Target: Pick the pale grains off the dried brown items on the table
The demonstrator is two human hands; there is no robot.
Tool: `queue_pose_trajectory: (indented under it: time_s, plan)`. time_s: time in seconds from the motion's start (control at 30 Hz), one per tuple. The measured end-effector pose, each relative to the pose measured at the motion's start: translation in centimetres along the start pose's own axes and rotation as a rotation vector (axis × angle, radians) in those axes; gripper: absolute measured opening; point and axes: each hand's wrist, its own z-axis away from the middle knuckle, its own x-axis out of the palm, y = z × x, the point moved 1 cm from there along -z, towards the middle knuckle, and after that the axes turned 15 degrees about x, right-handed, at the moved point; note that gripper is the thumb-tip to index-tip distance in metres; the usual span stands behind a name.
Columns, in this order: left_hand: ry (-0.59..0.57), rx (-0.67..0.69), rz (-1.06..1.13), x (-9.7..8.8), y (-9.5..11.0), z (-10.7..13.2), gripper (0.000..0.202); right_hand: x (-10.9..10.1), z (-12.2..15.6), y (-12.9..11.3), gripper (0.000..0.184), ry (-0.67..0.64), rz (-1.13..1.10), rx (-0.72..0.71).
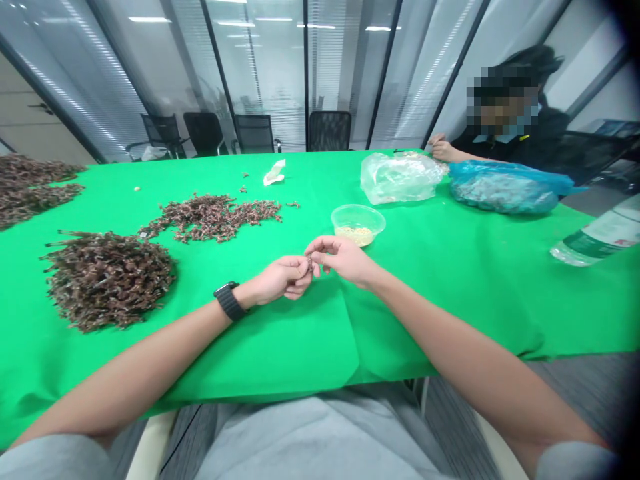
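A green cloth [280, 347] is spread over the long table, and a large heap of dark brown dried sprigs [107, 280] is piled on it toward the left, with a looser scatter of sprigs [210, 217] lying beyond. A clear plastic tub [358, 223] holding pale grains [354, 235] is set just beyond the right hand [345, 260], so that hand is the nearer to it, while the heap is nearer the left hand [280, 280]. The hands are brought together, a small brown piece [310, 263] being pinched between their fingertips, directly ahead of the body; its long axis is too small to be made out.
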Motion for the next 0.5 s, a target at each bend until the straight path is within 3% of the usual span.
queue_pose_trajectory:
  time_s: [0.17, 0.33, 0.43, 0.5]
  plan:
    - [0.100, 0.158, -0.192, -0.3, -0.3, -0.4, 0.039, -0.5, -0.8, 0.2, 0.010, 0.220, 0.107, -0.159]
    - [0.144, 0.370, -0.862, -0.6, 0.5, -0.1, 0.037, -0.8, -0.7, 0.2, 0.006, 0.416, 0.279, -0.318]
    - [0.100, 0.423, -1.237, -0.4, 0.7, 0.2, 0.033, -0.5, -0.5, 0.2, 0.007, 0.449, 0.363, -0.346]
    - [0.088, 0.426, -1.357, -0.3, 0.5, 0.2, 0.029, -0.3, -0.4, 0.2, 0.008, 0.443, 0.377, -0.340]
